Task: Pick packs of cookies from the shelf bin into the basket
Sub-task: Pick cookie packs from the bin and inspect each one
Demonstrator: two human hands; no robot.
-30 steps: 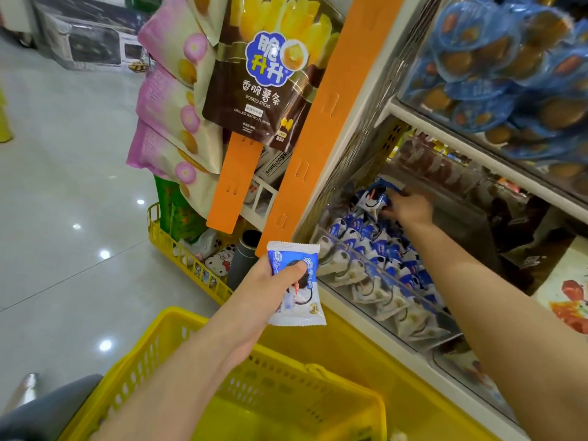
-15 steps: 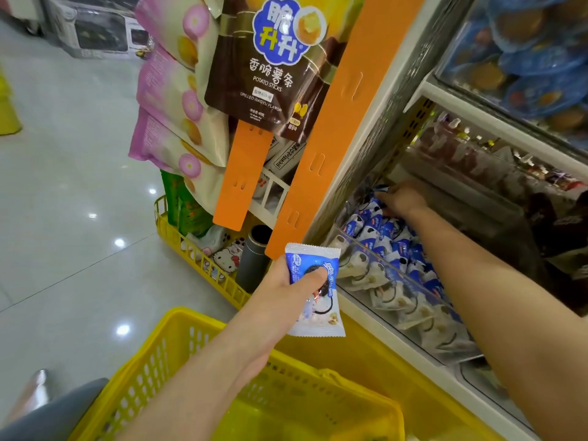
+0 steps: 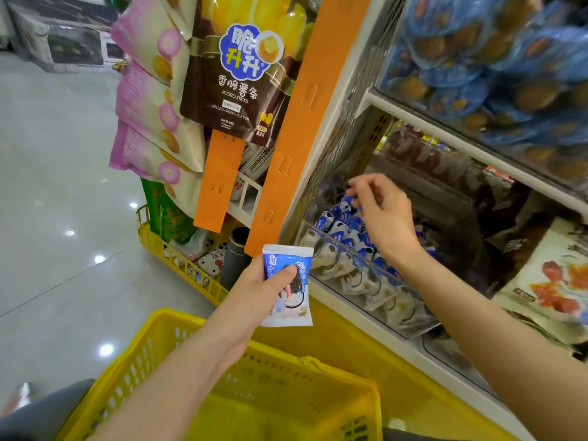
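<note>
One small cookie pack (image 3: pixel 291 308), blue on top and white below with a dark round cookie pictured, is standing upright, pinched in the left hand (image 3: pixel 257 291) near the far rim of the yellow slotted plastic basket (image 3: pixel 286 361). Many matching packs (image 3: pixel 343 227) are lying heaped in a clear-fronted shelf bin (image 3: pixel 359 268) just beyond.

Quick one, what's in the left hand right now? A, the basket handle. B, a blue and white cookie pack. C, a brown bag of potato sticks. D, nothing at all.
B: the left hand grips a cookie pack, blue and white, with the thumb across its front, held up near the yellow basket, not in it.
</note>
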